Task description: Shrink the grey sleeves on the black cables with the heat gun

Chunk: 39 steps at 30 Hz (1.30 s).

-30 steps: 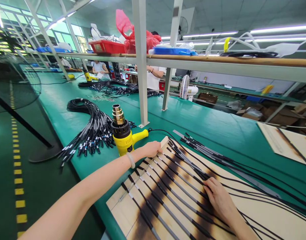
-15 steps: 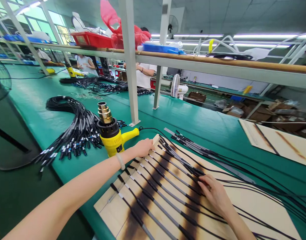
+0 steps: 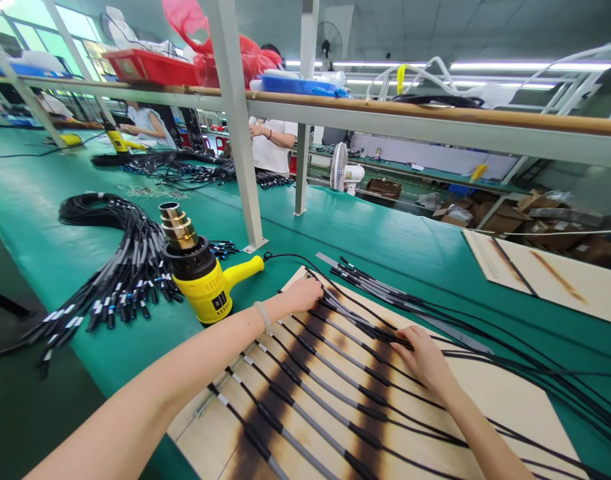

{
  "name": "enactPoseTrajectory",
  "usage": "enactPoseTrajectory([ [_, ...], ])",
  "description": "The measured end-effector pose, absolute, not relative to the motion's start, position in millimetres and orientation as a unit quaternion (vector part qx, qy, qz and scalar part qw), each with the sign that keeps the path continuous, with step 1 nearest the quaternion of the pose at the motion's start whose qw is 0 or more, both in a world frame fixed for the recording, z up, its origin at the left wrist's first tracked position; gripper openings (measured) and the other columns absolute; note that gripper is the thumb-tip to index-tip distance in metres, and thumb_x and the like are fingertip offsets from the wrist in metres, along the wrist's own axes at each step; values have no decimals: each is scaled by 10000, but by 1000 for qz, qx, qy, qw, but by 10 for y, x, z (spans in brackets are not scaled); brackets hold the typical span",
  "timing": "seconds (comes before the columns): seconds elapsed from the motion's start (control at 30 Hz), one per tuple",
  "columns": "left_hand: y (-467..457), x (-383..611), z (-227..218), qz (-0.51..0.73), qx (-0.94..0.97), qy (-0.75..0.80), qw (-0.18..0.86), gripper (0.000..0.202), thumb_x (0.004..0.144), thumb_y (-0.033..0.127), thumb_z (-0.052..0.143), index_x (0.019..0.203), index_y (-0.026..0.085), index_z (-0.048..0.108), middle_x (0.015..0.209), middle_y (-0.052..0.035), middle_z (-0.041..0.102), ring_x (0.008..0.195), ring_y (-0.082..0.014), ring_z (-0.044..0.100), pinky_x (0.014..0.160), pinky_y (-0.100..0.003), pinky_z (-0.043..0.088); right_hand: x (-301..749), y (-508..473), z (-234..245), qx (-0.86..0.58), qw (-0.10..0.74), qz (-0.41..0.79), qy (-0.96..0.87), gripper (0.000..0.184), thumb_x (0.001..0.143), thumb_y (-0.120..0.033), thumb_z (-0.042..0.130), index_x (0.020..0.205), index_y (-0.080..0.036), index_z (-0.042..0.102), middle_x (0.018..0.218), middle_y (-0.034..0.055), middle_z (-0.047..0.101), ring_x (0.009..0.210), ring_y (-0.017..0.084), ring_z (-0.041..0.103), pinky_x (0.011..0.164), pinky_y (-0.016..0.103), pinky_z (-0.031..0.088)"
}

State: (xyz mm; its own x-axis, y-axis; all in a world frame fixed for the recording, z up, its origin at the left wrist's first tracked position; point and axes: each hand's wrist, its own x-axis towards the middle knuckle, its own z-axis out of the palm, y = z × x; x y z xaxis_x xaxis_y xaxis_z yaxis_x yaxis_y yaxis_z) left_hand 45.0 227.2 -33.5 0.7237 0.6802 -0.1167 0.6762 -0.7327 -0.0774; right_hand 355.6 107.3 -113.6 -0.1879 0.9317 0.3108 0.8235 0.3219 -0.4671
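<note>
Across a scorched wooden board (image 3: 190, 433) lie several black cables (image 3: 305, 393) with grey sleeves, side by side and spaced apart. Toward the board's far edge is a tight bundle of the same cables (image 3: 352, 313). My left hand (image 3: 304, 295) has its fingers curled on the connector ends of that bundle. Farther along it, my right hand (image 3: 422, 353) pinches the bundle between thumb and fingers. Some fingertips are hidden behind the cables. A yellow heat gun (image 3: 208, 290) stands nozzle-up left of the board.
A large cable bundle (image 3: 130, 247) lies on the green table (image 3: 295, 233) at left. Beyond the board lie more cables (image 3: 385, 290) and a metal ruler (image 3: 458, 333). A shelf post (image 3: 238, 133) rises from the table. Another scorched board (image 3: 550, 273) is at right; co-workers (image 3: 275, 141) are behind.
My left hand has moved from the board's end onto the bundled cable ends. My right hand has shifted from the cables' near side onto the bundle. The whole view has swung slightly right.
</note>
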Motion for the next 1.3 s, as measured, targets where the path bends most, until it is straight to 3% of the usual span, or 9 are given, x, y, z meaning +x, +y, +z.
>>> enactPoseTrajectory([
  [0.23,2352,442,-372,-4,-934,-357,27,199,793,80,473,921,156,604,913,-79,622,918,-203,570,755,-297,427,3571,1160,-1097,-635,284,96,-711,210,835,-340,418,939,-183,512,938,106,541,737,228,566,651,381,467],
  [0.37,2422,535,-315,0,-913,-402,64,202,859,84,404,900,159,587,901,-73,601,867,-200,569,729,-306,425,3515,1044,-1153,-651,305,120,-685,208,794,-328,431,922,-182,505,900,104,568,793,232,574,688,370,475],
  [0.5,2433,686,-215,-18,-901,-427,69,242,858,83,405,1013,162,573,998,-84,586,942,-210,542,747,-305,433,3466,1022,-1164,-655,309,169,-668,233,711,-245,429,901,-177,546,795,74,614,713,206,591,669,347,479],
  [0.67,2354,725,-254,14,-929,-370,2,193,800,97,472,903,163,621,963,-73,610,917,-202,560,798,-305,447,3330,1197,-1125,-662,312,245,-636,307,607,-174,444,871,-182,601,748,44,662,673,178,623,658,302,487],
  [0.83,2316,648,-361,28,-943,-332,-10,220,795,181,567,1012,180,600,1007,-72,597,970,-220,546,805,-310,449,3122,1363,-1013,-670,331,294,-596,230,628,-303,566,809,-175,629,631,26,648,589,183,618,578,287,470],
  [0.97,2325,668,-390,20,-937,-346,38,173,862,222,521,1012,187,600,997,-82,564,925,-223,535,750,-322,443,3059,1384,-912,-677,351,299,-574,254,613,-369,616,771,-178,667,627,45,677,608,217,639,622,328,473],
  [1.1,2330,721,-394,11,-929,-367,53,205,884,268,504,1050,194,598,1003,-88,547,929,-238,520,710,-324,426,3063,1398,-857,-666,379,286,-576,232,600,-371,620,735,-200,697,754,78,722,766,276,657,758,393,467],
  [1.3,2371,706,-326,-19,-920,-391,20,201,899,273,490,1048,211,609,1043,-69,591,976,-222,514,737,-312,379,3057,1335,-737,-620,427,327,-571,374,730,-515,533,797,-184,692,699,63,711,687,235,650,664,335,490],
])
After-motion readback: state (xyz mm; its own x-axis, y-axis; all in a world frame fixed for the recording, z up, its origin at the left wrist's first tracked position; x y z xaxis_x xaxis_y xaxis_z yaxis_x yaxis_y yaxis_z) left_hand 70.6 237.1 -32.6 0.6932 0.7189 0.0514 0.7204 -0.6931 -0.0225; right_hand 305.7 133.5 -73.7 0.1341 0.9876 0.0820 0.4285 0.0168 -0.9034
